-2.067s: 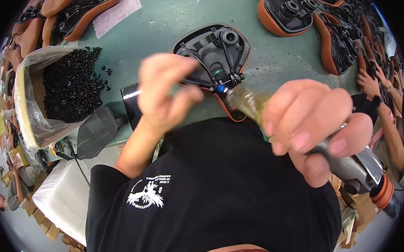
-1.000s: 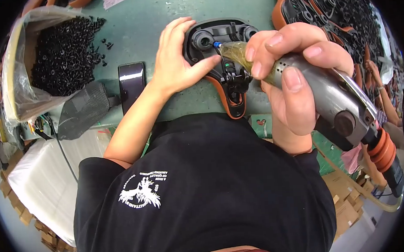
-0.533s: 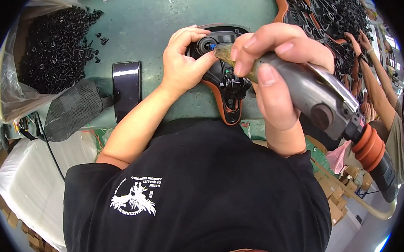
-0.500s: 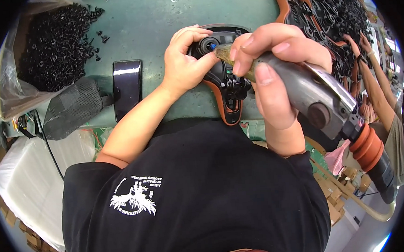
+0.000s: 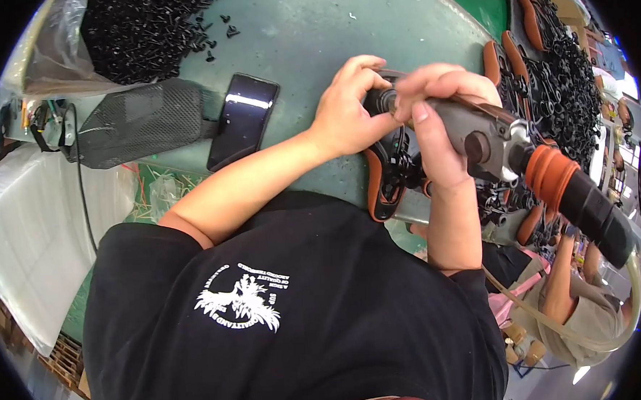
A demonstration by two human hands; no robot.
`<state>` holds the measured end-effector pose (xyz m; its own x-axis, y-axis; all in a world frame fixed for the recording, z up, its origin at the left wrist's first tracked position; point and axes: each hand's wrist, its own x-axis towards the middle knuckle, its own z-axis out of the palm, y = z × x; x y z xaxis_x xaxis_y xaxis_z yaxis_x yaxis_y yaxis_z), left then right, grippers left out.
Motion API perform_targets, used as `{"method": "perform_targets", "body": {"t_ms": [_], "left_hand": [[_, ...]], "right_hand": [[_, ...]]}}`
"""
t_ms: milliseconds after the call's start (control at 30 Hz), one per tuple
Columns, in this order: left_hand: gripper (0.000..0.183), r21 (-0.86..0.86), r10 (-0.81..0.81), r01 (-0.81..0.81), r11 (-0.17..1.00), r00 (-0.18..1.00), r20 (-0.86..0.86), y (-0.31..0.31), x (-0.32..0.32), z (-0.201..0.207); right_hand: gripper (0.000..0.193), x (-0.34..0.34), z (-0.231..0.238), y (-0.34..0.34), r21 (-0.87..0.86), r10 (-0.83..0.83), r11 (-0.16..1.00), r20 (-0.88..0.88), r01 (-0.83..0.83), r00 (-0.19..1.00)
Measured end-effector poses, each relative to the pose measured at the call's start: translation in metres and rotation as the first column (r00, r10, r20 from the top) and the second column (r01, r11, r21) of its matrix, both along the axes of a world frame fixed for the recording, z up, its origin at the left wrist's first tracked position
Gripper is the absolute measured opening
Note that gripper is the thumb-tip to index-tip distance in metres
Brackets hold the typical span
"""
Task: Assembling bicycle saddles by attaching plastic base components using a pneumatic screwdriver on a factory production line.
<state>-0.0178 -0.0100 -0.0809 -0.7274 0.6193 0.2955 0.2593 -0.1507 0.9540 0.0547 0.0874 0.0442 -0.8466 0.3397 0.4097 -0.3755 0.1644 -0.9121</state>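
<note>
A bicycle saddle (image 5: 380, 197), black with an orange edge, lies upside down on the green table with its nose toward me. My left hand (image 5: 352, 108) grips its wide end, fingers and thumb around a round black part (image 5: 381, 100). My right hand (image 5: 443, 110) is wrapped round a grey power screwdriver (image 5: 469, 130) with an orange ribbed band and a hose. The screwdriver's front end points at that round part, close to my left thumb. Its tip is hidden behind my fingers. A black clamp (image 5: 404, 168) shows on the saddle's underside.
Small black fasteners (image 5: 152, 35) are heaped at the far left, beside clear plastic. A phone (image 5: 244, 121) and a black mesh pouch (image 5: 139, 122) lie left of my forearm. More saddles (image 5: 523, 52) and black parts crowd the right. Another person (image 5: 579, 302) is at the lower right.
The view has turned, so the table and its contents appear tilted and shifted. Both hands keep their holds. The screwdriver tip, visible before at the round part, is now hidden.
</note>
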Motion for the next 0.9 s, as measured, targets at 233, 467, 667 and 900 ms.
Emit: {"method": "perform_targets", "body": {"t_ms": [233,467,667,900], "left_hand": [[0.043,-0.329,-0.252,0.186,0.926,0.952,-0.172,-0.062,-0.072,0.046],[0.016,-0.658,-0.228,-0.340,0.672,0.750,-0.621,-0.119,-0.192,0.022],[0.010,-0.448,-0.150,-0.178,0.876,0.784,-0.603,-0.094,-0.181,0.032],[0.020,0.553,-0.777,0.575,0.603,0.266,0.571,-0.026,0.011,0.080]], "right_hand": [[0.037,0.067,0.044,-0.003,0.146,0.072,0.988,-0.218,-0.041,0.973],[0.034,0.105,0.041,0.005,0.061,-0.061,0.995,-0.315,0.084,0.947],[0.036,0.123,0.051,0.009,0.078,-0.071,0.992,-0.302,0.099,0.951],[0.033,0.139,0.070,0.004,-0.047,-0.037,0.999,-0.497,0.016,0.867]]}}
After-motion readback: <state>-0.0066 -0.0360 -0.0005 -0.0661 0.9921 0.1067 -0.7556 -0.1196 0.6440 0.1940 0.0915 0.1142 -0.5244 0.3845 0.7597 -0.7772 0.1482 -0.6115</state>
